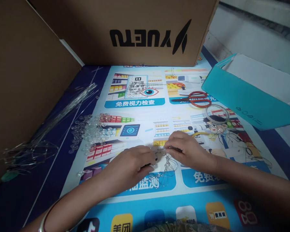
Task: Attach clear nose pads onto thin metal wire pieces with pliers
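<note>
Near the middle of the printed sheet, my left hand [136, 159] and my right hand [186, 149] come close together over a piece of thin wire strung with clear beads [169, 162]. My left thumb and fingers are closed on its left side. The right fingers pinch the wire at the upper right. Loops of the beaded wire hang between and below both hands; the exact grip points are partly hidden by the fingers. A heap of clear beads [90, 129] lies to the left of my left hand.
Red-handled scissors [200, 99] and a pale ring-shaped roll [206, 114] lie beyond my right hand. A teal box [246, 100] stands at right. Long wires [67, 109] lie at left. Another beaded wire piece [136, 87] is further back. Cardboard [145, 19] walls the far side.
</note>
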Demonstrator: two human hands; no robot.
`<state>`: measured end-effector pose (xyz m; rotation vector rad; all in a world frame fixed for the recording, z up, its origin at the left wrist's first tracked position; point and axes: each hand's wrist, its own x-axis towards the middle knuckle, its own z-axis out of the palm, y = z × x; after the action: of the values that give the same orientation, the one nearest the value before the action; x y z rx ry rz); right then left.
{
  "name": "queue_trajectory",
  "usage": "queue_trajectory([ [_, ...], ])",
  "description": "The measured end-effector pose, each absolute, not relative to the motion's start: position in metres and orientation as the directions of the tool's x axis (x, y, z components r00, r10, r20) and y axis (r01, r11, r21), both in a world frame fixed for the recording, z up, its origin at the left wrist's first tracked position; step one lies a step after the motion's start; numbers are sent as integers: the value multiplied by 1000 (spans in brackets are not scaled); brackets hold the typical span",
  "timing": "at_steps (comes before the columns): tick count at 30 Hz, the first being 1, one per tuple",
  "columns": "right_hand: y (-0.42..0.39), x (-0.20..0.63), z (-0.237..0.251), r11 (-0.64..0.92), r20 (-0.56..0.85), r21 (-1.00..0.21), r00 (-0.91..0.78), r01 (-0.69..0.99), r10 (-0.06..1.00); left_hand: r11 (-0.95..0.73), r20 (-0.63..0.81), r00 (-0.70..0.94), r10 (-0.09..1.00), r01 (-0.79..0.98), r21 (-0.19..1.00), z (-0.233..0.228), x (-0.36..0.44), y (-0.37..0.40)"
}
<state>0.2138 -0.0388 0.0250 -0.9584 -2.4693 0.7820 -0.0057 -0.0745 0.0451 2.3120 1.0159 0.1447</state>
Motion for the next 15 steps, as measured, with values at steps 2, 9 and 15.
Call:
queue_trajectory([
  [2, -39, 214, 25, 609, 131, -619, -699, 496, 703, -518, -143, 699, 701, 637, 571, 45, -6, -75],
  [9, -42, 226, 37, 589, 109, -623, -688, 515, 717, -465, -202, 670, 714, 670, 579, 45, -7, -76],
  [15, -55, 240, 52, 650, 4, -571, -790, 502, 614, -480, -185, 685, 705, 653, 586, 45, -8, -76],
])
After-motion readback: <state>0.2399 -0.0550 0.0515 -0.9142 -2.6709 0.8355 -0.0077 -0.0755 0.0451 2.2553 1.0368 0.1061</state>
